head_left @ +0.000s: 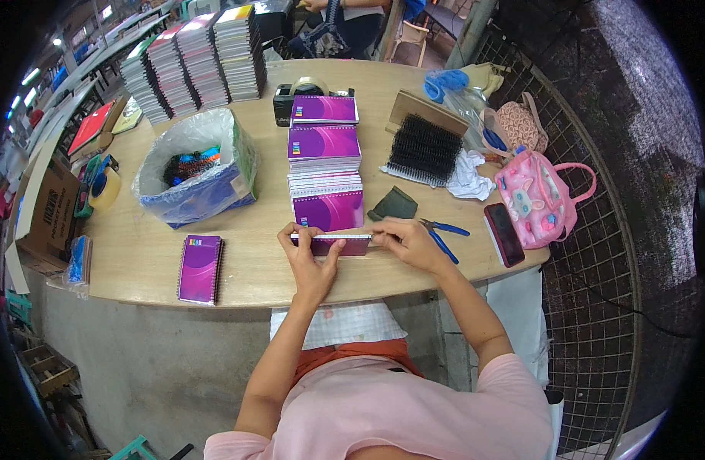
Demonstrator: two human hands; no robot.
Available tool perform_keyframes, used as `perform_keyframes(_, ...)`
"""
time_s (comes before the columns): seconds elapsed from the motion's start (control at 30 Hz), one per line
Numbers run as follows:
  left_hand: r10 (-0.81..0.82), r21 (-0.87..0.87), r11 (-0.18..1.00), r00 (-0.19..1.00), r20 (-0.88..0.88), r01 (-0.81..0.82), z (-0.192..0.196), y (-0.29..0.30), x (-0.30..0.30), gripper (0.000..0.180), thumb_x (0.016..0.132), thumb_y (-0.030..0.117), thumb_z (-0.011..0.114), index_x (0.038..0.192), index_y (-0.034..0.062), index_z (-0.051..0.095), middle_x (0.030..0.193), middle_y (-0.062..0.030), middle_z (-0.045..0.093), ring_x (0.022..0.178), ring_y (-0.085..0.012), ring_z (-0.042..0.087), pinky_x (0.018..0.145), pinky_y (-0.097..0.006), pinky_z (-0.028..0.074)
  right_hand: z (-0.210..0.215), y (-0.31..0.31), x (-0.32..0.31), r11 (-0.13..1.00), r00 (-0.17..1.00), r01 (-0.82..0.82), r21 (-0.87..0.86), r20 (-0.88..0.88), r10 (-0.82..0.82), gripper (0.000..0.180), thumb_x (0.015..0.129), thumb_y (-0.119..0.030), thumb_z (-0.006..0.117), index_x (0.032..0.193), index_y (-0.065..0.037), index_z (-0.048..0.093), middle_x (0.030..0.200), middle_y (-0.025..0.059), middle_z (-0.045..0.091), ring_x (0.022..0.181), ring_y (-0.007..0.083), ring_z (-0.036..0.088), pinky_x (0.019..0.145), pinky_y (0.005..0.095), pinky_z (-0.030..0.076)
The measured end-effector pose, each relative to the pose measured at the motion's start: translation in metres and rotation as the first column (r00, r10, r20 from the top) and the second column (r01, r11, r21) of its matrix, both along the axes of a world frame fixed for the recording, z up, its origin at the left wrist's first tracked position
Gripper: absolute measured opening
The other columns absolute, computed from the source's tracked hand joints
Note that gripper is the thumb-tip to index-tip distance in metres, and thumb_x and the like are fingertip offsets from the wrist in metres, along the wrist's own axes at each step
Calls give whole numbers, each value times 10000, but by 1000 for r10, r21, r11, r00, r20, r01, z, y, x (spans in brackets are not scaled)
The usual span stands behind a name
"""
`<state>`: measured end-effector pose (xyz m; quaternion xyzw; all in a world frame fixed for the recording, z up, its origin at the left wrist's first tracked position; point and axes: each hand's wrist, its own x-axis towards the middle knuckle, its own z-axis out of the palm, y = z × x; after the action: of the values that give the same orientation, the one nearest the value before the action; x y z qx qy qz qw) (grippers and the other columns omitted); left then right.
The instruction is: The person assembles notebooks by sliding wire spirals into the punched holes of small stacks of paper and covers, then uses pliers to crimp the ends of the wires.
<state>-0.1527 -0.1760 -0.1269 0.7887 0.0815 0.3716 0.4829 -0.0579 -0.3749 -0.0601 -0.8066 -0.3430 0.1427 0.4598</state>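
The left hand (pixel 310 257) and right hand (pixel 408 241) pinch opposite ends of a purple notebook (pixel 339 244) held on edge at the table's (pixel 138 264) near rim, centre frame. Judged from that grip, it could tip or slide toward the lap. Its binding edge and the fingertips behind it are hidden; the pliers (pixel 443 234) lie just right.

Blue-handled pliers (pixel 443 234), black phone (pixel 505 233), pink bag (pixel 538 198), tape dispenser (pixel 291 100).
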Motion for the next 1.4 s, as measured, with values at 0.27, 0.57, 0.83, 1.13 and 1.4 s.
perform_keyframes(0.27,11,-14,1000,1000,18,-11,-1,-2,-1,434,739,190,877,1028,17,604,1163,-207,438,1103,-368,474,935,-443,428,-1,6,-10,994,929,46,-99,369,-6,193,907,-193,697,1028,-43,679,948,119,648,917,326,658,749,418,520)
perform_keyframes(0.57,15,24,1000,999,35,-16,-2,0,-2,452,733,200,885,1030,4,607,1189,-200,419,1120,-351,477,944,-425,436,5,17,-21,977,860,126,-171,510,-22,280,854,-246,751,1068,-69,713,967,84,661,995,291,650,806,407,523)
perform_keyframes(0.83,24,20,999,998,64,-26,-4,1,-2,449,720,227,891,1024,32,624,1142,-201,453,1084,-356,497,910,-445,449,15,28,-27,998,716,21,-67,698,32,193,829,-213,750,920,-58,680,945,87,641,884,307,613,736,417,492)
perform_keyframes(1.13,4,74,997,997,73,-9,-8,0,1,429,720,204,892,1007,36,621,1165,-212,453,1155,-376,468,944,-456,450,13,10,0,955,830,158,-250,557,9,445,836,-385,757,1188,-119,702,1251,188,623,1155,388,594,967,504,470)
perform_keyframes(1.4,-22,22,1000,1000,4,22,-11,13,-9,445,745,272,875,1040,54,624,1173,-206,472,1121,-386,508,941,-458,458,10,-1,56,853,958,78,-516,276,79,650,801,-444,779,1353,-129,642,1313,304,573,1257,406,550,1038,465,454)
